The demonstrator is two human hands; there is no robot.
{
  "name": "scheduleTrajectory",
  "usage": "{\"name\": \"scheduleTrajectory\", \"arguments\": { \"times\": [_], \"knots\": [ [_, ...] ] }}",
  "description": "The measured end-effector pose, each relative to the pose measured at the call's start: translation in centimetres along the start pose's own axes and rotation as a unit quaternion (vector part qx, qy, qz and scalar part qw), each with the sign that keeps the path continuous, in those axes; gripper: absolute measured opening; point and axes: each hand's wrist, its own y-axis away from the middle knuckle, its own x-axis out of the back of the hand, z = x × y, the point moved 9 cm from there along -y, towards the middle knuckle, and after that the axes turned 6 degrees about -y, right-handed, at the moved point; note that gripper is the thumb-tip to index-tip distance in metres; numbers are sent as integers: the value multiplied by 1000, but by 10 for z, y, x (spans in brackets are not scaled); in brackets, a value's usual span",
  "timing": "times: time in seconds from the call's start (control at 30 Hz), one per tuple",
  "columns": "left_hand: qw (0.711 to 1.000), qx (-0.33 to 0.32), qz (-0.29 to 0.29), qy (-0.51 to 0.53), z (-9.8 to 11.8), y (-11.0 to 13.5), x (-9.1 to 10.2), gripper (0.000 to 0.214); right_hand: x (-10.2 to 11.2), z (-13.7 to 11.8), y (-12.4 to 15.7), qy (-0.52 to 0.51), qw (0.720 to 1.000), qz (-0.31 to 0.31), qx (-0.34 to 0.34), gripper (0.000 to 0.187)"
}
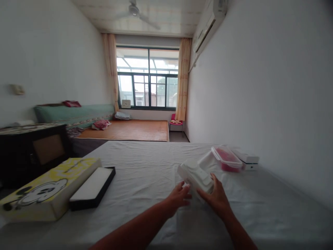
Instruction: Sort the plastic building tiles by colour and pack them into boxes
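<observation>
A white box-like thing (196, 175) with rounded raised shapes on its top is tilted above the cloth-covered table (140, 173). My right hand (217, 196) grips its near right end, thumb and fingers on opposite sides. Close to its lower left edge is my left hand (179, 197), with its fingers apart; whether a fingertip touches the box I cannot tell. Beneath my hands lies something clear and plastic-looking (200, 222), too faint to name. What the white thing is exactly does not show through the blur.
Right of my hands stand a lidded plastic container (227, 159) with a red lower part and a white box (249, 159). On the left lie a yellow and white cartoon box (47, 191) and a shallow black-edged box (93, 187). A bed (130, 130) is beyond the table.
</observation>
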Motion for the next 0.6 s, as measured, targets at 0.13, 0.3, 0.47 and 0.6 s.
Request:
{"name": "scheduleTrajectory", "arguments": {
  "times": [0.13, 0.3, 0.47, 0.6],
  "knots": [
    [988, -18, 50, 144, -3, 12, 38, 66, -60, -50, 6, -38, 996, -35, 66, 90],
    [970, -56, 127, 202, 9, 41, 113, 64, -121, -107, 13, -117, 975, -112, 151, 77],
    [961, -80, 186, 190, 32, 63, 184, 64, -164, -166, -1, -182, 962, -99, 180, 62],
    [950, -66, 261, 157, 43, 79, 243, 63, -210, -208, -17, -248, 942, -130, 182, 58]
  ]
}}
